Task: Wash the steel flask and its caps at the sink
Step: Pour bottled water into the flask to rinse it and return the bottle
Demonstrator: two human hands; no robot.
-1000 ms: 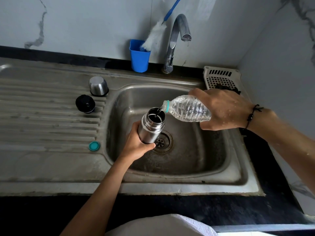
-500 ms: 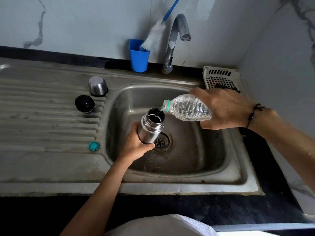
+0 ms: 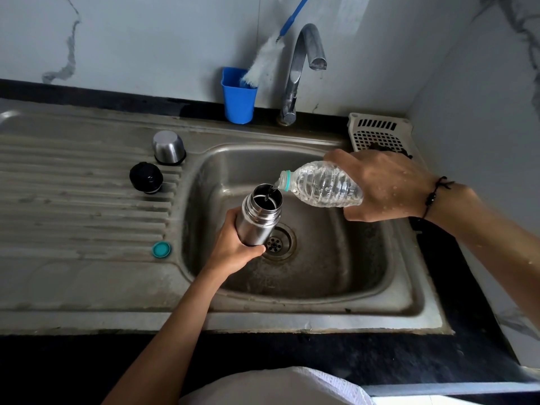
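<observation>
Pouring is the step in hand: nearest the viewer, the left hand (image 3: 233, 249) wraps its fingers and thumb round the lower body of the steel flask (image 3: 258, 217), holding it tilted over the drain (image 3: 276, 244) in the basin of the sink (image 3: 321, 299). The right hand (image 3: 385, 188), a little farther and to the right, grips the base end of a clear plastic bottle (image 3: 320, 184), tipped so its neck meets the flask's open mouth, and a thin stream of water runs in.

The flask is stiff and will not give under the grip, but wet steel looks slippery, and it likely grows heavier as it fills; the low grip round the body seems sound, clear of the threaded neck. The bottle is thin and ribbed, so a hard squeeze would probably buckle it and make the water surge.

To the left, on the ribbed drainboard, lies the small teal bottle cap (image 3: 161, 249). Farther off stand the black stopper (image 3: 146, 177) and, just beyond it, the steel cup cap (image 3: 169, 147), mouth down, neither one touched.

At the far edge stand a blue cup (image 3: 238, 103) holding a bottle brush (image 3: 264, 64), the tap (image 3: 301, 68) beside it, and a white basket (image 3: 380, 133) at the far right.
</observation>
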